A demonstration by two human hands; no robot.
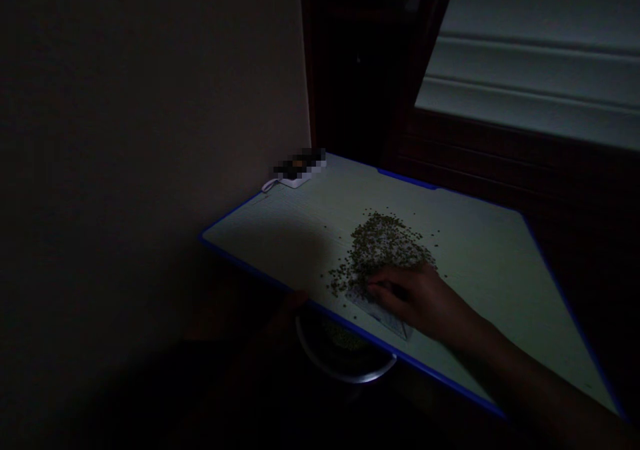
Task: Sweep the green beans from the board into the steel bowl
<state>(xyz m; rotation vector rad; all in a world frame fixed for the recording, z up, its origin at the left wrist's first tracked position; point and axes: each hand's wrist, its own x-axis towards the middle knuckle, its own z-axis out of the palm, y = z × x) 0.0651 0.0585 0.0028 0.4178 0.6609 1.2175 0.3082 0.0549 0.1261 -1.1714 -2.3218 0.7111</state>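
Observation:
Small dark grains or seeds (387,233) lie in a loose heap on a pale board (480,263) with a blue rim. Part of the heap covers a thin whitish sheet (385,320), perhaps paper or plastic. Over the heap's near side is my right hand (413,297), its thumb and fingers bent together in a pinch; whatever is between the tips is too small to make out. In deep shadow, my left hand (287,309) grips the board's near left edge, a digit showing over the rim and the rest hidden.
Below the board's near edge stands a round metal bowl (367,375) with more grains (345,335) inside. A white box-like object (297,180) with a strap, its top blurred, sits at the far left corner by a wall (200,103). Pale slats (530,57) are behind.

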